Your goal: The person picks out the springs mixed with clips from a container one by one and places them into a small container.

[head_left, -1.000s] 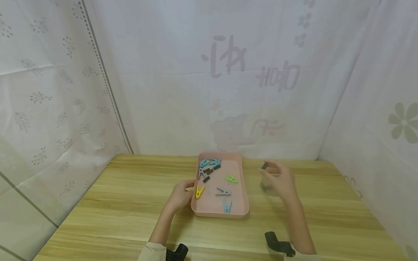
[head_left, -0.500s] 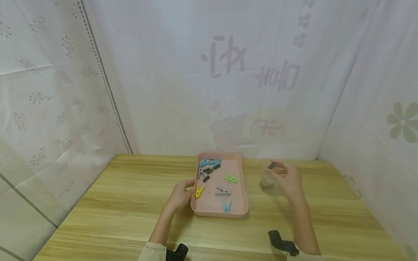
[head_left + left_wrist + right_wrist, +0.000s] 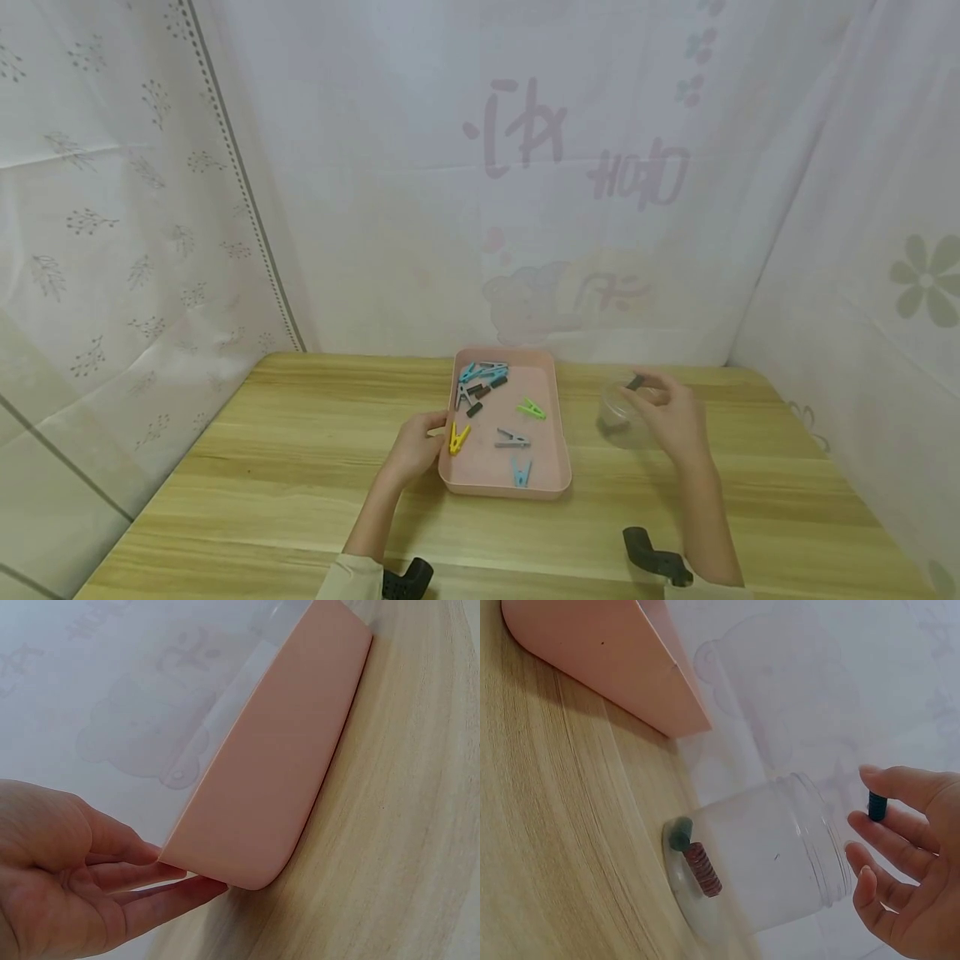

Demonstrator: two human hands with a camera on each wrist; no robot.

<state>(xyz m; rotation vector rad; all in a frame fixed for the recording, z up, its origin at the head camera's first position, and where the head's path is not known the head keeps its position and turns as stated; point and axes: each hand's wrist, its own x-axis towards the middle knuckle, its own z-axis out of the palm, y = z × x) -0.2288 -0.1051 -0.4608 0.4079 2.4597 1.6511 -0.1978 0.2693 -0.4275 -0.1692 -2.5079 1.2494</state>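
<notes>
My right hand (image 3: 671, 421) pinches a small dark green ribbed cylinder (image 3: 877, 807) between thumb and fingertips, just off the mouth of a clear jar (image 3: 757, 847). At the jar's bottom lie a dark green cylinder (image 3: 679, 833) and a reddish-brown ribbed one (image 3: 703, 868). My left hand (image 3: 415, 448) holds the left rim of a pink tray (image 3: 483, 468), its fingers against the wall in the left wrist view. Inside the tray are a yellow clip (image 3: 458, 439), a green clip (image 3: 532, 409), grey and blue clips, and several small dark cylinders (image 3: 474, 410).
The tray and jar stand on a wood-grain table (image 3: 315, 467), the jar to the tray's right. Printed white curtains (image 3: 390, 208) hang behind and at both sides. A black wrist mount (image 3: 656, 562) sits on each forearm.
My right hand has moved right with the dark cylinder, from the jar's left side to over its mouth, and the jar shows more plainly. My left hand and the tray have stayed put.
</notes>
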